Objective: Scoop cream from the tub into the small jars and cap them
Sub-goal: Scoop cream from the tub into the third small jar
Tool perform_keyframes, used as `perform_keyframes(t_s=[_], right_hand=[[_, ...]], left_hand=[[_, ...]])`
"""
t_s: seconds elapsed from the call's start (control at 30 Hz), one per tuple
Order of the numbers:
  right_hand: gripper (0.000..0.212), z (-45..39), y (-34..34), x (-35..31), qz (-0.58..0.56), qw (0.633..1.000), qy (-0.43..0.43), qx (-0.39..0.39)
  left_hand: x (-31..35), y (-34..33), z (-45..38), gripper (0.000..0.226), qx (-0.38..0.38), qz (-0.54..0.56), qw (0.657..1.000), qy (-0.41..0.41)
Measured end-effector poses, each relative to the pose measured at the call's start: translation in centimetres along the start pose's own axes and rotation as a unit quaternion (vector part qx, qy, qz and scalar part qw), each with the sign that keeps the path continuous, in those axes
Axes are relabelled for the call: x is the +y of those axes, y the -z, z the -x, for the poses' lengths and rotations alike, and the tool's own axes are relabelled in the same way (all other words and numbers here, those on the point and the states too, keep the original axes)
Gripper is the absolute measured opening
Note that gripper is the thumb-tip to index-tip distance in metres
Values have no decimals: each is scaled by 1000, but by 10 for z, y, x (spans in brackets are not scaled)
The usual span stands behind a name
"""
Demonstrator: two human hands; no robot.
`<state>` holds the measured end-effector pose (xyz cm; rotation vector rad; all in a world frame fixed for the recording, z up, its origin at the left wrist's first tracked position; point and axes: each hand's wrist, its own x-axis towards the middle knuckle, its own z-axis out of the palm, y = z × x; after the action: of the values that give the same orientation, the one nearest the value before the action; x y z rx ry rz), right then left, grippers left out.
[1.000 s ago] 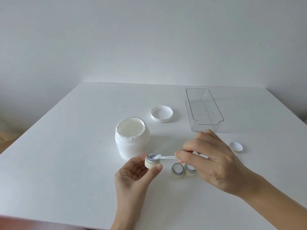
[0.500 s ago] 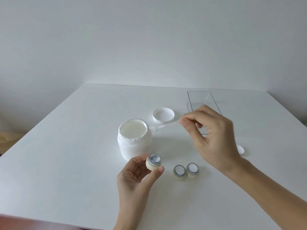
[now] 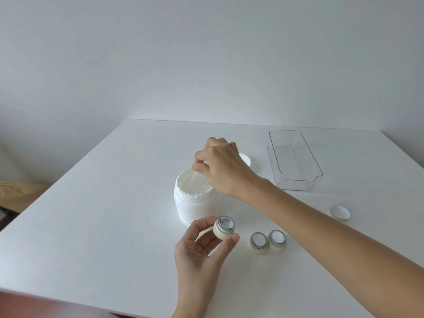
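Note:
An open white cream tub (image 3: 193, 204) stands mid-table. My right hand (image 3: 223, 167) hovers over its mouth, pinching a small white spatula (image 3: 193, 177) whose tip dips into the cream. In front of the tub my left hand (image 3: 202, 251) holds a small cream-coloured jar (image 3: 224, 228) between thumb and fingers, open end up and tilted, with white cream inside. Two more small open jars (image 3: 259, 243) (image 3: 277, 241) sit side by side on the table to the right, both with cream in them.
The tub's white lid (image 3: 245, 159) lies behind my right hand, mostly hidden. A clear plastic bin (image 3: 296, 180) stands at the back right. A small white jar cap (image 3: 340, 212) lies on the table at the right.
My right hand carried the spatula from the held jar up and left to the tub and now dips it in the cream. My left hand kept holding the jar.

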<state>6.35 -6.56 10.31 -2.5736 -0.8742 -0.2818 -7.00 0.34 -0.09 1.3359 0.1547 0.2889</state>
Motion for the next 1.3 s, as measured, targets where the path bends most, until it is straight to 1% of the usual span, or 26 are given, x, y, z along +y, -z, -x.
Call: perform_keyframes(t_s=[0.17, 0.27, 0.37, 0.5, 0.63, 0.83, 0.93, 1.0, 1.13, 1.3], right_hand=[[25, 2, 5, 5, -42, 997, -23, -65], [26, 4, 13, 11, -79, 992, -58, -79], [30, 6, 20, 21, -130, 982, -115, -80], [32, 11, 21, 34, -206, 958, -191, -63], [27, 15, 19, 45, -280, 925, -253, -45], [23, 23, 23, 53, -368, 883, -291, -30], [23, 36, 28, 56, -400, 867, -296, -38], [25, 50, 30, 58, -402, 863, -304, -45], [27, 79, 31, 57, -379, 867, -317, -65], [31, 96, 23, 50, -336, 884, -320, -58]], left_hand=[[-1, 0, -1, 34, -2, -3, 1000, -4], [-1, 1, -1, 36, 0, -4, 1000, -7], [-2, 1, -1, 36, 3, -4, 1000, -8], [-2, 0, -3, 35, 11, -4, 1000, -13], [-2, 1, -4, 34, 20, 0, 1000, -21], [0, 0, -5, 44, 34, 32, 999, -11], [0, 1, -5, 45, 42, 50, 998, -4], [0, 1, -5, 44, 42, 57, 997, -1], [1, 1, -4, 47, 36, 72, 997, 3], [2, 0, -3, 48, 26, 75, 997, 3]])
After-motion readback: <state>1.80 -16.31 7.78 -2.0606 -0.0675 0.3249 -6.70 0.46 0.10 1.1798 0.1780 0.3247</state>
